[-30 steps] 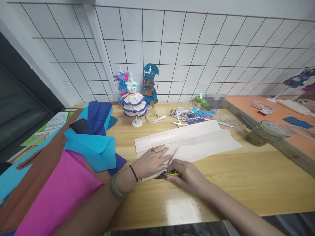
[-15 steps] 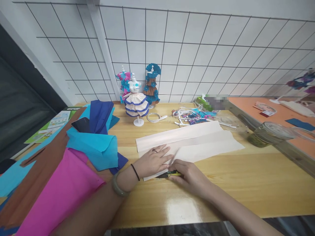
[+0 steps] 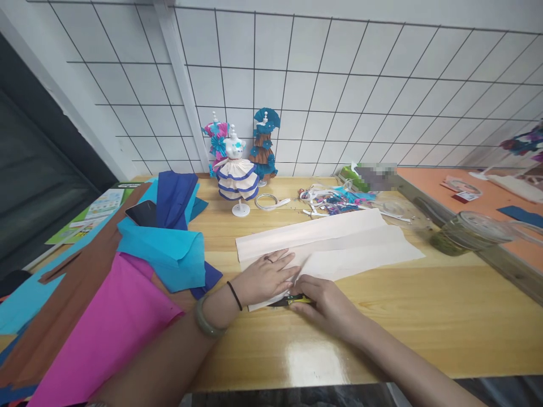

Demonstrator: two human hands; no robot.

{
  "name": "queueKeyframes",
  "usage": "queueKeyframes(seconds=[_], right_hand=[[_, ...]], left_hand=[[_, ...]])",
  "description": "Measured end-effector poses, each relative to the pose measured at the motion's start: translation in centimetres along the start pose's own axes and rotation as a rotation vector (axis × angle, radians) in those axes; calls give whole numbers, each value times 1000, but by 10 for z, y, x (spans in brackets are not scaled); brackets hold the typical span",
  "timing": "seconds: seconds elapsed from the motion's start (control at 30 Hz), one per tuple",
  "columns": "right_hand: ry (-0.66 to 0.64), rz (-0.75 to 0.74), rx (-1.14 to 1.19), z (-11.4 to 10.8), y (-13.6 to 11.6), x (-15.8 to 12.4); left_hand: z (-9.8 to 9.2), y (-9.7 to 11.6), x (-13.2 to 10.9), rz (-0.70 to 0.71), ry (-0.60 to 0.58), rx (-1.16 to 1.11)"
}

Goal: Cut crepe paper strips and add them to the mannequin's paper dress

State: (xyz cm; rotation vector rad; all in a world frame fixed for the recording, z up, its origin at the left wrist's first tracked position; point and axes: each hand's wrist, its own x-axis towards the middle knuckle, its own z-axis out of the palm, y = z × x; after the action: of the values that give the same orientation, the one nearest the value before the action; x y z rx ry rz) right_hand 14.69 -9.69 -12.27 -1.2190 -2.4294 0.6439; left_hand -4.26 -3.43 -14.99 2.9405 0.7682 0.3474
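left hand [image 3: 265, 277]: I see it flat mid-frame, pinning the cream paper [image 3: 339, 243] so it won't slide | right hand [image 3: 328, 305]: curled around a black-yellow tool [image 3: 292, 299] at the paper's lower edge

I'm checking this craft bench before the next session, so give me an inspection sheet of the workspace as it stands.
Surface: wooden table, glossy, with a light reflection near the front.
Job's things: cream paper sheet, folded lengthwise; black-and-yellow tool at its near edge.
Clutter: pink sheet, turquoise sheet, phone, paper scraps, tape ring, dressed mini mannequins, glass jar.
Grippers: left hand flat on the paper; right hand curled over the tool.
Cables: nothing seen.
Surroundings: wire grid on a white wall; orange table to the right.
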Motion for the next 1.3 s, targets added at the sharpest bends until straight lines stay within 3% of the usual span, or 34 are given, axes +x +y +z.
queueKeyframes(seconds=[0.17,0.43,0.73,1.3], right_hand=[[-1,7,7,1,0,0],[-13,9,15,-1,1,0],[-37,19,10,-2,-3,2],[-18,20,15,3,-5,3]], left_hand=[[-3,-2,-1,2,-5,-44],[-22,-18,-9,-41,-28,-114],[-7,-18,-10,-63,-85,-53],[-5,-20,-11,-52,-89,-52]])
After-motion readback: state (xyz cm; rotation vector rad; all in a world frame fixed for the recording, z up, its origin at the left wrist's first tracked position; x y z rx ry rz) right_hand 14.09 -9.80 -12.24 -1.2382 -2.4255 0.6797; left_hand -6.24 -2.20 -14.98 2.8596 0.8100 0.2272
